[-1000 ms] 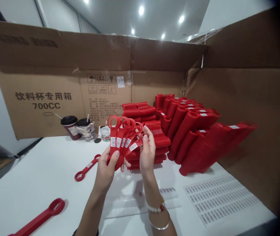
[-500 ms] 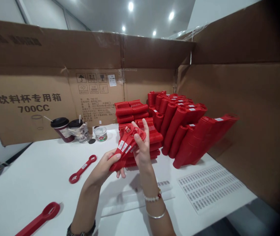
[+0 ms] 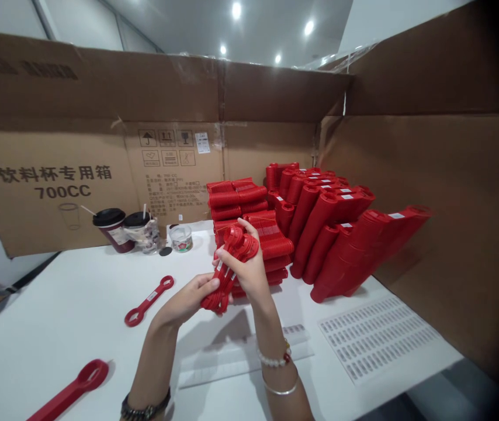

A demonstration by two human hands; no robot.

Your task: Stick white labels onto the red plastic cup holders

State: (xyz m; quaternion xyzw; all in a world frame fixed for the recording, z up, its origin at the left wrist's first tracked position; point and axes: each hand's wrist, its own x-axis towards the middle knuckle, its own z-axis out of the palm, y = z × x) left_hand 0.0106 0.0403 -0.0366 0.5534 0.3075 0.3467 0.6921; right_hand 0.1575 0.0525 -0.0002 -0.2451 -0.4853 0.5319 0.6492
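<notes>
A bunch of red plastic double-ended ring wrenches, some with white labels on their handles, is held in front of the stacks. My left hand is closed on the lower end, thumb on top. My right hand wraps the upper part, its thumb across the handles and its fingers behind, partly hidden. Left of my hands, a single labelled red wrench lies flat on the white table. Nearer the front left lies another red wrench, cut off by the frame edge.
Behind my hands are stacked red wrenches; to the right, labelled bundles stand on end. A sheet of printed labels lies at right, another sheet under my arms. Lidded cups and a clear tub sit before the cardboard wall.
The held wrenches have turned more upright and drawn together, from a fan into a tighter bunch. My right fingers, earlier raised and spread, have closed round them.
</notes>
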